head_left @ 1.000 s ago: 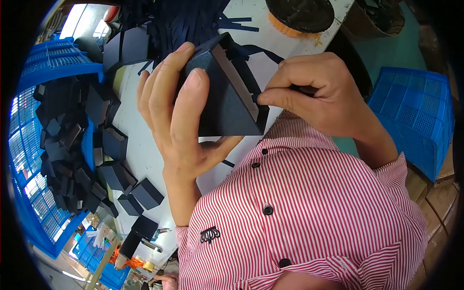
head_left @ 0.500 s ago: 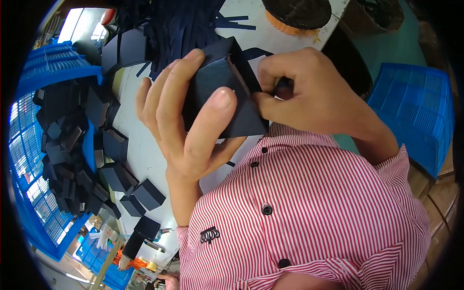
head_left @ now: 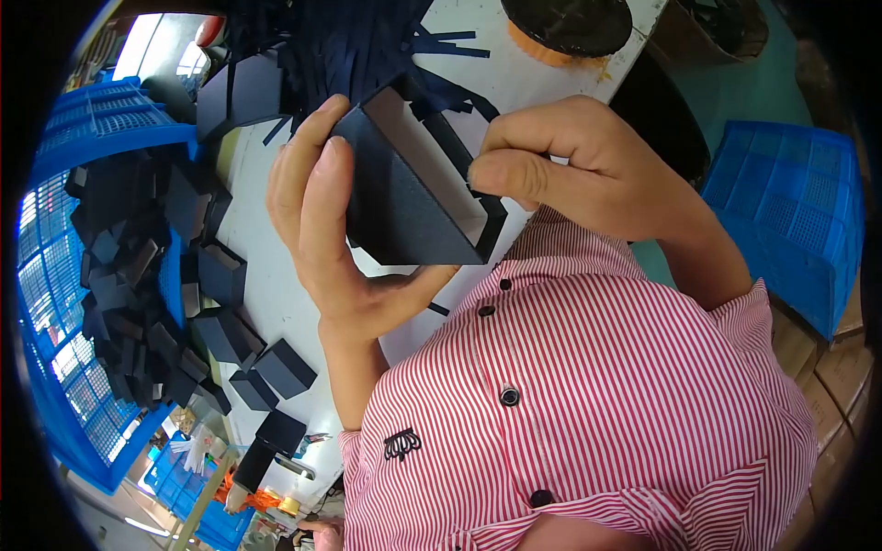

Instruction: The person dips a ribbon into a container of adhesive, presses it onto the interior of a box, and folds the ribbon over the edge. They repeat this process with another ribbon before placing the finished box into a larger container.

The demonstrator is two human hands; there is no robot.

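My left hand [head_left: 317,216] holds a small dark box [head_left: 404,188] from its left side, with the thumb and fingers around it. The open side of the box faces right and shows a paler inside. At that open edge my right hand [head_left: 588,174] is closed in a pinch on a dark strip [head_left: 450,142], which runs along the rim. The thumb hides the pinched part of the strip. Just beyond the box, a heap of dark strips [head_left: 340,55] lies on the white table [head_left: 276,197].
A blue crate [head_left: 101,138] full of dark boxes [head_left: 124,294] stands at the left, with several more boxes [head_left: 285,367] beside it. An orange tub with a dark top [head_left: 565,28] sits at the back. Another blue crate [head_left: 781,211] is at the right.
The box has turned in my left hand, so its open side now shows. My left thumb has shifted up and left, and my right hand has come round to the open rim.
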